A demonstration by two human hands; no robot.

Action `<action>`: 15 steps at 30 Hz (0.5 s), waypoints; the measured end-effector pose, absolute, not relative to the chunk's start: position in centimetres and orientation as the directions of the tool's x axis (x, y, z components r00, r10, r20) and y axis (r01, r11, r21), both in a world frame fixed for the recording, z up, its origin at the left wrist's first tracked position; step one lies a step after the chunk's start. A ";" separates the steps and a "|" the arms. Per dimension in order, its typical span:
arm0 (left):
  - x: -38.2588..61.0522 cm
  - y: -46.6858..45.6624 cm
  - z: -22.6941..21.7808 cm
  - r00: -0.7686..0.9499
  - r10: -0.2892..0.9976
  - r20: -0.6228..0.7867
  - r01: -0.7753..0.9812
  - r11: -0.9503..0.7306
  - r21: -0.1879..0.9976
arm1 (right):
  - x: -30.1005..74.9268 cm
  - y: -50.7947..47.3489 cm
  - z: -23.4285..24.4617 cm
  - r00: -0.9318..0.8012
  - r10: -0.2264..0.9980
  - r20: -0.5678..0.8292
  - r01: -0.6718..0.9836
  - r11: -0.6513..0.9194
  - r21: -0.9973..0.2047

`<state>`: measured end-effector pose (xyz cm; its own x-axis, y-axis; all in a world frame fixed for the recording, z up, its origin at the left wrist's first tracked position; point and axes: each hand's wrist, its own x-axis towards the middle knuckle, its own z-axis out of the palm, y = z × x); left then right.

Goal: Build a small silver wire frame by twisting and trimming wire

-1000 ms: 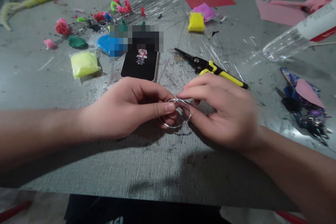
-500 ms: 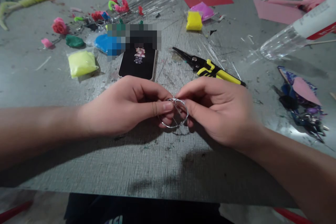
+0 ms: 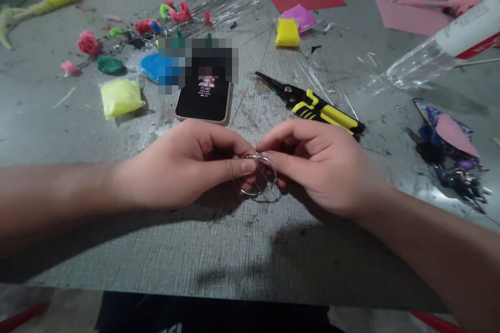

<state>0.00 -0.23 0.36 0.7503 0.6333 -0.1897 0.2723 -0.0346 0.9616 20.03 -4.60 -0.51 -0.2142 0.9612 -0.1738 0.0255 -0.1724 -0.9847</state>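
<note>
One round, shiny wire ring [image 3: 253, 194] in left hand [image 3: 187, 166].

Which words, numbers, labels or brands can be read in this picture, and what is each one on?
"11:40": on the phone screen.
Small lines under it: too small to read.
Lettering on the label of the bottle: cut off and too blurred to read.
Pale mark on the dark clothing: cut off, unreadable.
</note>
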 end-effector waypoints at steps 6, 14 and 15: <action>-0.1 -0.3 0.5 0.727 0.651 -0.218 0.274 0.016 0.962 | 20.2 -4.6 -1.2 -0.249 0.923 -0.293 -0.185 -0.342 -0.921; 0.0 -0.4 0.5 0.719 0.666 -0.197 0.277 -0.015 0.961 | 20.2 -4.6 -1.1 -0.285 0.842 -0.459 -0.342 -0.536 -0.771; 0.0 -0.4 0.5 0.712 0.673 -0.200 0.284 -0.015 0.959 | 20.2 -4.5 -1.1 -0.287 0.841 -0.458 -0.342 -0.537 -0.771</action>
<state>0.04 -0.44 0.53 0.7115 0.6735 -0.2004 0.2838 -0.0146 0.9588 20.23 -4.55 -1.12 -0.2871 0.8413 -0.4580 -0.3420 -0.5367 -0.7714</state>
